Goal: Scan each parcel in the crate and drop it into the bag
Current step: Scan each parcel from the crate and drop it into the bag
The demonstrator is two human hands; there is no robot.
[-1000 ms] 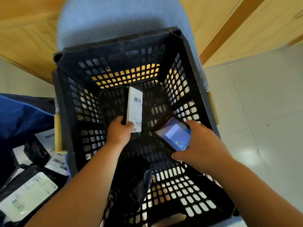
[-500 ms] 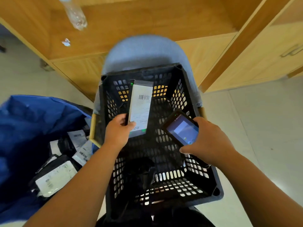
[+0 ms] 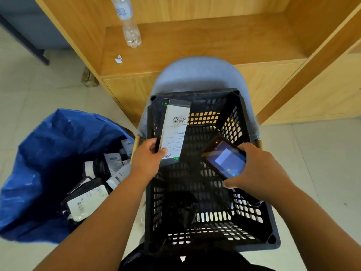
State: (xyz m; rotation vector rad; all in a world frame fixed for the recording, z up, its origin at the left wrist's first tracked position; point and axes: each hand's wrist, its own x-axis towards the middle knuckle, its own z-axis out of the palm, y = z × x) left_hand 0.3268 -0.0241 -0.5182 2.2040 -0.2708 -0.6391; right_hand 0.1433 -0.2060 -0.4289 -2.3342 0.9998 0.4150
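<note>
Nearest us, a crumpled black parcel (image 3: 180, 208) lies on the bottom of the black crate (image 3: 195, 93). Above it, our left hand (image 3: 145, 160) curls round the lower end of a flat labelled parcel (image 3: 174, 132), thumb on the label, holding it upright with the barcode facing us. Our right hand (image 3: 259, 173) grips a lit scanner (image 3: 224, 160) just beside that parcel, apart from it. To the left, the blue bag (image 3: 58, 137) gapes, with scanned parcels (image 3: 86, 202) inside. Beyond stand a grey chair (image 3: 195, 75) and a wooden shelf (image 3: 214, 42).
</note>
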